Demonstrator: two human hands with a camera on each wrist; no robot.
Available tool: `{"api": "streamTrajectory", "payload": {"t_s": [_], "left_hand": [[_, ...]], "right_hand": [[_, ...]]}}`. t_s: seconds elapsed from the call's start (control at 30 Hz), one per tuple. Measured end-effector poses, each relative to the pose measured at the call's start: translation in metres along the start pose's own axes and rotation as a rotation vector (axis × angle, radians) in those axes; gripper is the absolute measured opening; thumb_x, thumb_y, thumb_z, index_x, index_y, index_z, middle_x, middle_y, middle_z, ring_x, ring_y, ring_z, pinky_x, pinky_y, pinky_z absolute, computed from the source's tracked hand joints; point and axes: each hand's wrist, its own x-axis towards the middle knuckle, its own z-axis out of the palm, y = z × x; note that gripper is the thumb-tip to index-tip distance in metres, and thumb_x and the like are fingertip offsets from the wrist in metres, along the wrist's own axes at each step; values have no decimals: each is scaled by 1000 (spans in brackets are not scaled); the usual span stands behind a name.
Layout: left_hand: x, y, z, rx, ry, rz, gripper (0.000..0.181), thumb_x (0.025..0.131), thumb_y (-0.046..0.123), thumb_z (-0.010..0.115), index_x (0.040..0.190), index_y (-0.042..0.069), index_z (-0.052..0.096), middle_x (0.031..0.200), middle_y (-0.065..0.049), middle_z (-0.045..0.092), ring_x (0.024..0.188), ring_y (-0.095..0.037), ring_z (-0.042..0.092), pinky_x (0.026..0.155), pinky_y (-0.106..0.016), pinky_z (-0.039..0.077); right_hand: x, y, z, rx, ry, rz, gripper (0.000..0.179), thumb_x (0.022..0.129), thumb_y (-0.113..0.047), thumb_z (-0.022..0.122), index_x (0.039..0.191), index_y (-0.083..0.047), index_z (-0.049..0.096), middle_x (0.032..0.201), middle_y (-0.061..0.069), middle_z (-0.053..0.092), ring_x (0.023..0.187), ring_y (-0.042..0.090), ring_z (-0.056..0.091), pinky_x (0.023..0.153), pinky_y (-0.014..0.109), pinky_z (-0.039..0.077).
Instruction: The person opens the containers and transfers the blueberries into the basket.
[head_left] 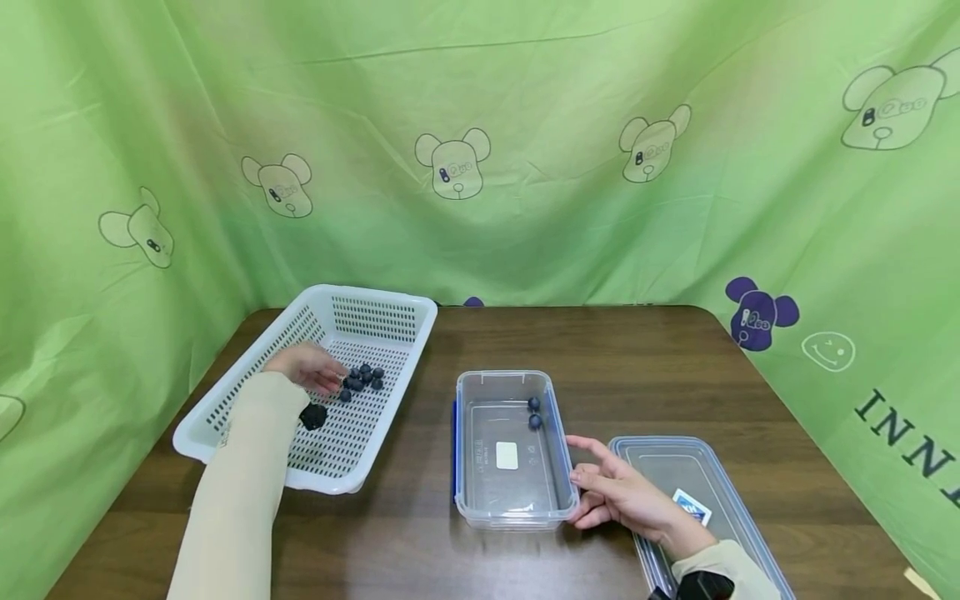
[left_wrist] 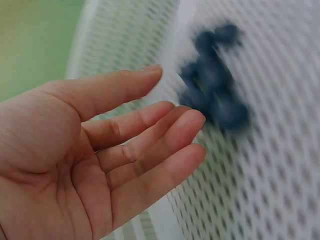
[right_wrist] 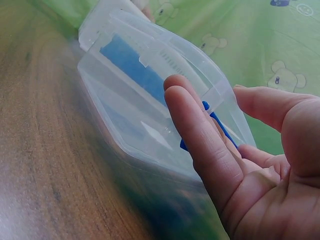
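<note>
A cluster of blueberries (head_left: 362, 379) lies on the floor of a white perforated basket (head_left: 330, 482) at the left. My left hand (head_left: 310, 367) is inside the basket with its fingertips right beside the berries; in the left wrist view the fingers (left_wrist: 150, 182) are loosely extended, with nothing between them and the thumb. A clear plastic container (head_left: 487, 492) stands mid-table, two blueberries (head_left: 534, 412) at its right inner wall. Against that wall, from outside, rests my right hand (head_left: 611, 492), thumb and fingers spread and relaxed.
A clear lid (head_left: 660, 457) with a blue-white label (head_left: 692, 506) lies right of the container, partly under my right wrist. Blue clips (head_left: 454, 454) line the container's left side. Behind the brown wooden table (head_left: 600, 350) hangs a green printed cloth (head_left: 555, 233).
</note>
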Motion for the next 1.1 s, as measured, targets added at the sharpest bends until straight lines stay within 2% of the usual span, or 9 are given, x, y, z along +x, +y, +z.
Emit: {"api": "streamTrajectory", "payload": {"t_s": [0.13,0.23,0.33,0.43,0.57,0.67,0.87,0.93,1.1], "left_hand": [[0,15,1,-97,-12,132,28,99,6,59,118,-14,54,92,-13,68,80,-17,69,84,-35,60],[2,30,9,-142,-45,235,28,100,3,57,119,-17,53,95,-14,68,84,-18,69,86,-35,59],[2,48,23,-155,-90,302,30,99,1,56,121,-19,53,94,-13,69,85,-18,69,86,-35,59],[1,70,45,-162,-136,337,30,99,0,56,122,-18,53,93,-11,69,87,-19,69,87,-37,59],[0,95,78,-143,-196,358,30,98,0,58,123,-16,54,96,-16,70,87,-21,69,93,-45,56],[2,106,102,-138,-235,356,30,98,1,59,123,-16,55,103,-25,69,84,-21,70,95,-48,55],[14,115,141,-150,-249,333,27,98,-1,57,121,-16,58,109,-31,67,86,-25,70,82,-36,61],[17,117,152,-124,-261,326,27,98,-1,57,121,-16,59,108,-31,67,90,-29,71,83,-37,60],[21,119,177,-33,-350,304,29,98,-3,56,124,-17,57,110,-31,67,104,-40,67,89,-42,58]], "right_hand": [[0,0,0,3,-1,1,48,106,-5,44,147,-23,29,111,15,57,79,22,72,72,36,62],[0,1,0,5,-5,4,47,106,-5,44,146,-25,30,111,14,57,80,22,72,73,36,62],[1,1,0,4,-9,3,46,106,-4,44,144,-27,32,111,14,57,80,22,72,72,36,62],[1,1,0,1,-8,-4,46,106,-4,44,144,-27,33,111,14,58,79,22,72,72,36,62],[1,1,-1,-4,-5,-8,46,106,-4,44,143,-29,35,111,14,58,80,22,72,72,36,62],[1,1,-1,-5,-6,-4,46,106,-4,43,143,-30,36,110,14,58,80,22,72,73,37,62],[3,-1,-1,-16,6,-3,46,105,-4,44,144,-27,33,110,14,59,79,23,72,72,36,62],[4,-1,-1,-16,10,-1,47,105,-4,45,144,-26,32,110,13,58,79,23,72,71,36,62],[3,0,-2,-5,2,5,46,105,-4,44,143,-27,33,111,13,59,79,23,72,72,37,62]]}}
